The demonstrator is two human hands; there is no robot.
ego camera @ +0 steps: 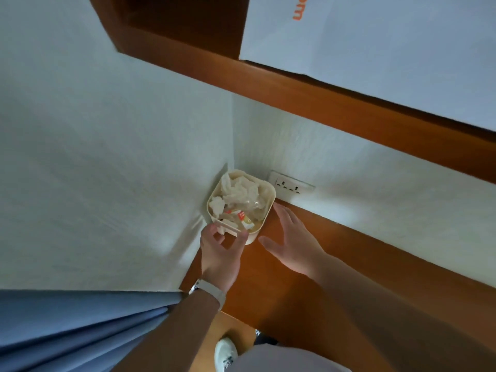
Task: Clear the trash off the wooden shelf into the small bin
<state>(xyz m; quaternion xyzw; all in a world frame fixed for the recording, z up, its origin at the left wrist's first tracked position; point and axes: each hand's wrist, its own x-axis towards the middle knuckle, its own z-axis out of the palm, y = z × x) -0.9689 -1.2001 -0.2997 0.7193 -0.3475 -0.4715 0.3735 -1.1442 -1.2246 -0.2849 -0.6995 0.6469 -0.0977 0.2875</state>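
A small cream bin [271, 195] stands in the corner on the wooden shelf [349, 267], against both white walls. It is filled with crumpled white tissues [241, 189] and red-and-white wrappers [243, 217]. My left hand [220, 251], with a pale band on its wrist, has thumb and fingers curled round the bin's near rim. My right hand [292, 242] is open just right of the bin, its fingers straight and its fingertips beside the bin's right wall. I see no loose trash on the visible part of the shelf.
A white wall socket [291, 182] sits just behind the bin. An upper wooden shelf [322, 103] overhangs and carries a white bag with orange letters [375, 36]. A blue curtain [80, 326] hangs at lower left. My white shoe [225, 350] shows below.
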